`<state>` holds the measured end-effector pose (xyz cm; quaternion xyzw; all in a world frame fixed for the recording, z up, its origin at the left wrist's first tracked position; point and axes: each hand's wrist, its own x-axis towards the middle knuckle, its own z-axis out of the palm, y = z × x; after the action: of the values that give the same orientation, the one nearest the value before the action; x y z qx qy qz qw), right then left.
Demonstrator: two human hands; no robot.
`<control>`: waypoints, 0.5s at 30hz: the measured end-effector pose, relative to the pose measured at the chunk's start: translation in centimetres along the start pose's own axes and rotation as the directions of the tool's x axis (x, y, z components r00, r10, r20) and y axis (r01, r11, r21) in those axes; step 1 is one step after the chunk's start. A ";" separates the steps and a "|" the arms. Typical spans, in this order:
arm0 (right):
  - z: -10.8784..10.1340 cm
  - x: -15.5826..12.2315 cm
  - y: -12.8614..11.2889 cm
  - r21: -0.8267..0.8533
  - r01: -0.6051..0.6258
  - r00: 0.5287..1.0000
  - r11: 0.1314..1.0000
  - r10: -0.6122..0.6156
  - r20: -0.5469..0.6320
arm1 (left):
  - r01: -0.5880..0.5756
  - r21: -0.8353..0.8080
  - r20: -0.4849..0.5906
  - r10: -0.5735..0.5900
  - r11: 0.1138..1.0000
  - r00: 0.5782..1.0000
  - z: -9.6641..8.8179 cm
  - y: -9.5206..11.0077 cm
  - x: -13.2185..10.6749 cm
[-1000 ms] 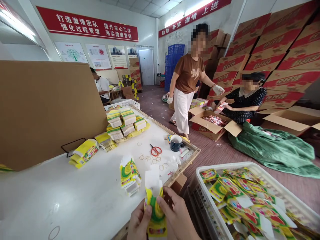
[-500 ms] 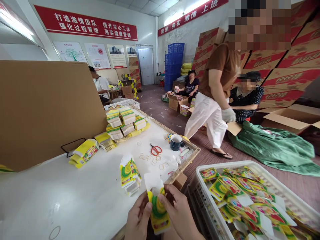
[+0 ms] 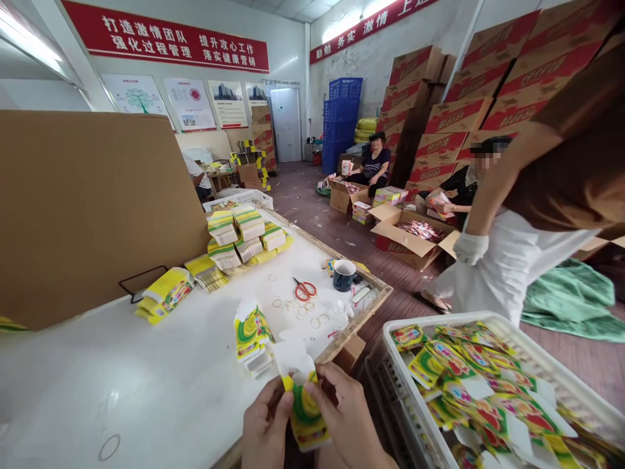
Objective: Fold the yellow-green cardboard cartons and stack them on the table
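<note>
Both my hands hold one flat yellow-and-green printed carton blank [image 3: 303, 407] at the near edge of the white table [image 3: 146, 378]. My left hand [image 3: 266, 426] grips its left side with the thumb on the print. My right hand [image 3: 347, 417] pinches its right side, fingers curled behind it. The blank's white flap points up. A small upright stack of the same blanks [image 3: 251, 335] stands on the table just beyond my hands. To the right, a white plastic crate [image 3: 390, 339] is filled with several loose blanks.
Bundled stacks of blanks [image 3: 244, 238], red scissors [image 3: 305, 288], rubber bands [image 3: 297, 309] and a dark mug [image 3: 344, 275] lie on the table. A tall cardboard sheet [image 3: 88, 208] stands at left. A gloved person in white trousers [image 3: 512, 260] passes close behind the crate. Seated people pack boxes beyond.
The person in the brown shirt has walked from the far floor to right beside the crate. My hands keep hold of the blank, which has shifted slightly down and tilted.
</note>
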<state>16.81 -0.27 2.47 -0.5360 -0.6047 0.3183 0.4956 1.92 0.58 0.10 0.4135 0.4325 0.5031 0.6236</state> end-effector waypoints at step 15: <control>0.4 -0.1 0.3 0.089 -0.120 0.992 0.989 0.122 -0.022 | 0.043 0.027 -0.046 -0.042 0.999 0.998 0.7 0.1 -0.1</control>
<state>16.48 -0.26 2.08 -0.5539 -0.5497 0.3666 0.5066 2.54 0.42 0.38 0.4016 0.4621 0.4928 0.6183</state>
